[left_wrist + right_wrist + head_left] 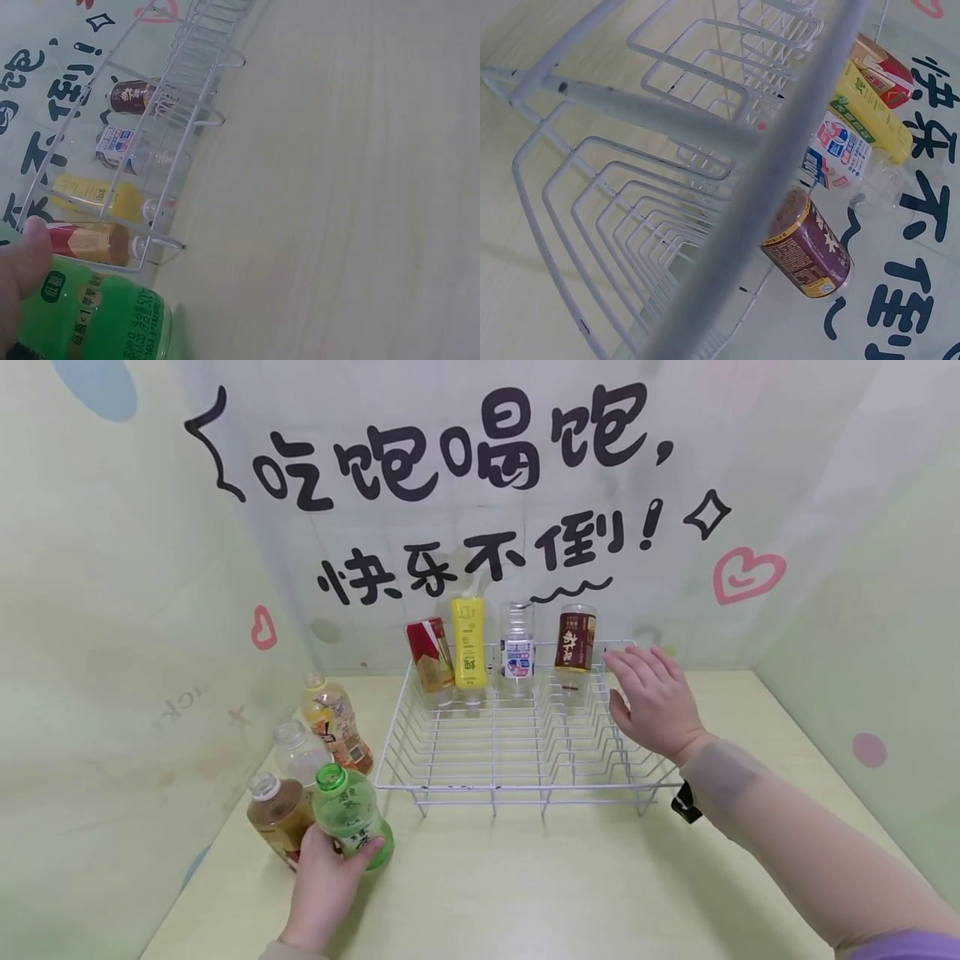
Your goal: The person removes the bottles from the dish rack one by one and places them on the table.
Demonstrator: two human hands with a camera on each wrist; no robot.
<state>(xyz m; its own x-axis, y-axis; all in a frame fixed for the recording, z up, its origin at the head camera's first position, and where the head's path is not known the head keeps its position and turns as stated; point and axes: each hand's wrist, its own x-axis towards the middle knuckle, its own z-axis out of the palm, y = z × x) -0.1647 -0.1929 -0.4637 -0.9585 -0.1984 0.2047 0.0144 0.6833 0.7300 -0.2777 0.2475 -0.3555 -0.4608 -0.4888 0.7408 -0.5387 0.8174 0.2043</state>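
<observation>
My left hand (327, 874) grips a green plastic bottle (348, 810) with a green neck, held upright at the table's left. In the left wrist view the thumb lies across this bottle (97, 315). My right hand (654, 700), fingers straight, is at the right side of the white wire rack (450, 789); whether it touches the wire I cannot tell. Along the rack's back stand a red-labelled bottle (431, 656), a yellow bottle (469, 643), a clear bottle (517, 652) and a brown-labelled bottle (576, 643), their necks pointing down.
Beside the green bottle stand a brown bottle (281, 814), a clear bottle (300, 752) and an orange-labelled bottle (339, 722). Printed walls (847, 635) enclose the table (570, 885) at the back and both sides.
</observation>
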